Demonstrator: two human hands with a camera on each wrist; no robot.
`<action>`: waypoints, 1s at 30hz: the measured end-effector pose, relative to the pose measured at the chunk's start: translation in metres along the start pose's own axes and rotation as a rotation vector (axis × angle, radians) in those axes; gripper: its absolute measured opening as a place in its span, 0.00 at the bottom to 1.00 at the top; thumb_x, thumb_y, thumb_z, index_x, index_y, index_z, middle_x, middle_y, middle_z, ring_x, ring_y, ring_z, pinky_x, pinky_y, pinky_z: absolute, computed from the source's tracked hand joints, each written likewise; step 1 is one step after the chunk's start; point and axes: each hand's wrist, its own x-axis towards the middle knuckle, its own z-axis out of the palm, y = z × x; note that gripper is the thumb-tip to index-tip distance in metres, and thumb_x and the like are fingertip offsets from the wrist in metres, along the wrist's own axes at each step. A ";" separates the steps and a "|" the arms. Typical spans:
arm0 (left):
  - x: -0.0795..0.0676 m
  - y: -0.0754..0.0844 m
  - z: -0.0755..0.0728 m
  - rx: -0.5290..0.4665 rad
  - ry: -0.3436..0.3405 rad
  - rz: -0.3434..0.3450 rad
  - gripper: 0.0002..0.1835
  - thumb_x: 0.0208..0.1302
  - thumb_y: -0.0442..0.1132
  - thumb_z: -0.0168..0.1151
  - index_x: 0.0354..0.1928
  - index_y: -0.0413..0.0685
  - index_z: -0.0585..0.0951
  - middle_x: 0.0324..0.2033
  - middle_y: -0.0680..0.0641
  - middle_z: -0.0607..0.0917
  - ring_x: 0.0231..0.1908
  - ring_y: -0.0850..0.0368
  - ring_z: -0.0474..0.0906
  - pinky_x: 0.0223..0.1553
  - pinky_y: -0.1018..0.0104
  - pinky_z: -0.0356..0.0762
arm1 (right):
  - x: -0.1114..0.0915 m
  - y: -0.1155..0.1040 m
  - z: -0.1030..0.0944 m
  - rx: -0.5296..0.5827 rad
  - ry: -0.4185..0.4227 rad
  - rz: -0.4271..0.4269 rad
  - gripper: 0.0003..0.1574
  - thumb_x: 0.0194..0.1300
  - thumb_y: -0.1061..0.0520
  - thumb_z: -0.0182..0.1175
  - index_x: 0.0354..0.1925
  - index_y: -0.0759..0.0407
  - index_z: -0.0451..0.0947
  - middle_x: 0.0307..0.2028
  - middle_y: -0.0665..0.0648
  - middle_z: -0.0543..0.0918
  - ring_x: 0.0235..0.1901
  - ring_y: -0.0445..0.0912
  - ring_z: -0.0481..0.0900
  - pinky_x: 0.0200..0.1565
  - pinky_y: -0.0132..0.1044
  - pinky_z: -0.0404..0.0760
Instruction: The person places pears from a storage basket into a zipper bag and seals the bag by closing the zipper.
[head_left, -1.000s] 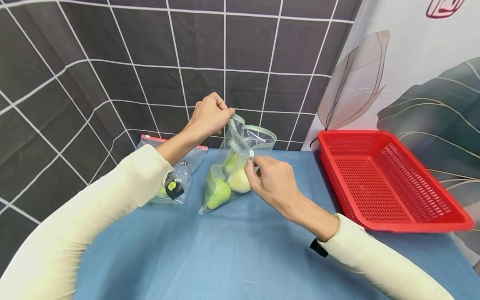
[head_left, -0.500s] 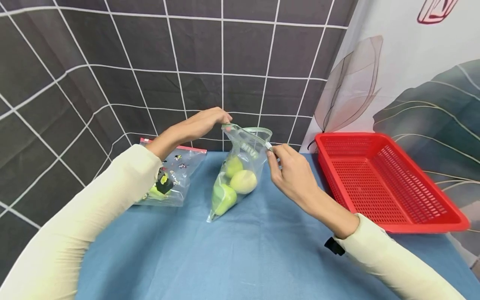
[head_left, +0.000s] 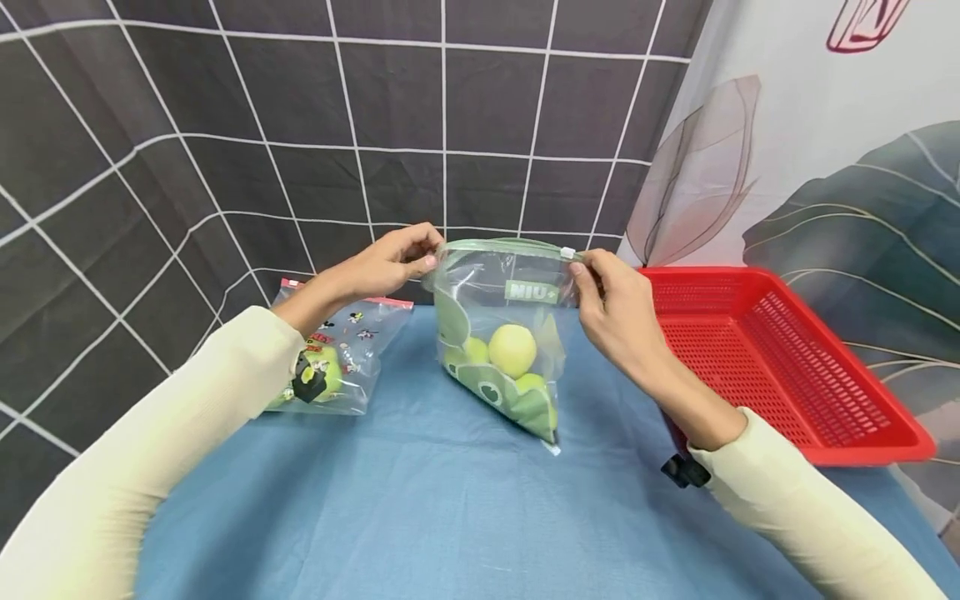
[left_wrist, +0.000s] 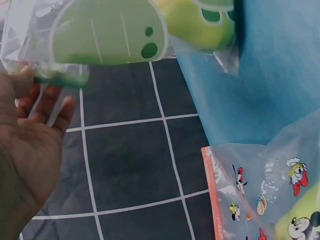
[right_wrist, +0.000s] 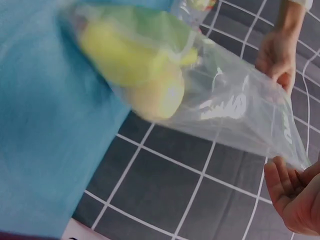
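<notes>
A clear zip bag with green leaf-like print and a white slider hangs stretched between both hands. Several round yellow-green fruits lie in its lower part. My left hand pinches the bag's top left corner between thumb and fingers; the left wrist view shows this hand at the green-edged mouth. At the other top corner, just below the slider, my right hand grips the bag. In the right wrist view the bag runs from the fruits up to the right fingertips.
A second zip bag with a red top edge and cartoon print, holding green fruit, lies at the left, partly behind my left forearm. A red plastic basket stands at the right. The blue cloth covers the table; a dark grid-patterned curtain hangs behind.
The bag has turned its printed front toward me and its mouth is spread wider. My right hand has moved right and up with the slider corner; my left hand has moved slightly left.
</notes>
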 end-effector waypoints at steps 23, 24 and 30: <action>-0.008 0.034 -0.021 0.497 0.228 0.558 0.16 0.76 0.14 0.53 0.48 0.31 0.89 0.44 0.35 0.84 0.43 0.43 0.88 0.49 0.78 0.81 | 0.012 0.014 -0.006 0.384 0.131 0.166 0.03 0.81 0.67 0.66 0.49 0.68 0.85 0.33 0.36 0.89 0.33 0.31 0.86 0.38 0.20 0.83; -0.010 0.032 -0.020 0.491 0.233 0.552 0.15 0.76 0.15 0.55 0.48 0.31 0.89 0.43 0.35 0.85 0.42 0.44 0.87 0.48 0.78 0.80 | 0.011 0.015 -0.004 0.418 0.133 0.185 0.02 0.80 0.67 0.66 0.48 0.66 0.85 0.33 0.34 0.89 0.34 0.31 0.87 0.39 0.20 0.84; -0.018 0.024 -0.016 0.438 0.245 0.505 0.06 0.75 0.22 0.67 0.47 0.33 0.90 0.44 0.38 0.87 0.39 0.49 0.83 0.42 0.77 0.75 | 0.007 0.016 0.007 0.674 0.207 0.276 0.13 0.75 0.72 0.69 0.42 0.53 0.88 0.33 0.38 0.90 0.31 0.32 0.86 0.39 0.21 0.87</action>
